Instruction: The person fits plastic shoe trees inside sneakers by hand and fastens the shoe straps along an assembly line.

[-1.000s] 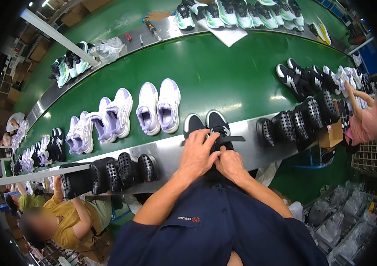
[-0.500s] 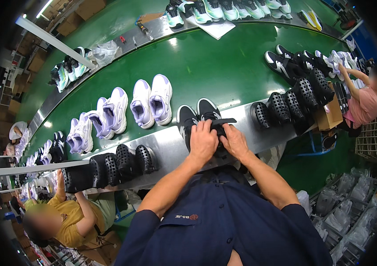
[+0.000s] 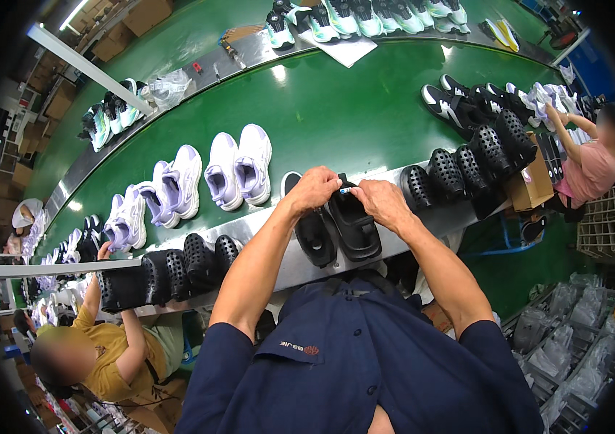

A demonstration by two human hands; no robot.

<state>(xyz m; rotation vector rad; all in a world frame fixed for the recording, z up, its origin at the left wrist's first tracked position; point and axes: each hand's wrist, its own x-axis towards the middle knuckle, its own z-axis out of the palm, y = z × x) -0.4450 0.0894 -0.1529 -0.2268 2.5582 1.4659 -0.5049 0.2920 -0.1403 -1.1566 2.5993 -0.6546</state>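
Observation:
A pair of black sneakers stands at the near edge of the bench, heels toward me: the left sneaker (image 3: 315,241) and the right sneaker (image 3: 359,235). My left hand (image 3: 315,188) reaches over the toe area, its fingers pinched on the upper front of the right sneaker's opening. From the other side, my right hand (image 3: 385,203) pinches the same part, thumb and fingers together. A small white and blue label (image 3: 349,190) shows between the fingertips. Both hands cover most of the laces and toes, so the exact bit of upper held is partly hidden.
White and lilac sneakers (image 3: 253,165) stand in pairs on the green belt (image 3: 322,108) to the left. Black perforated shoe-shaped forms (image 3: 443,173) line the metal ledge (image 3: 253,223) on both sides. Co-workers sit at left (image 3: 108,354) and right (image 3: 593,155). A cardboard box (image 3: 529,184) sits at right.
The black sneakers have come nearer to me, and their openings now show. My hands moved up to the front of the right sneaker's opening; the loose black strap seen before is no longer visible.

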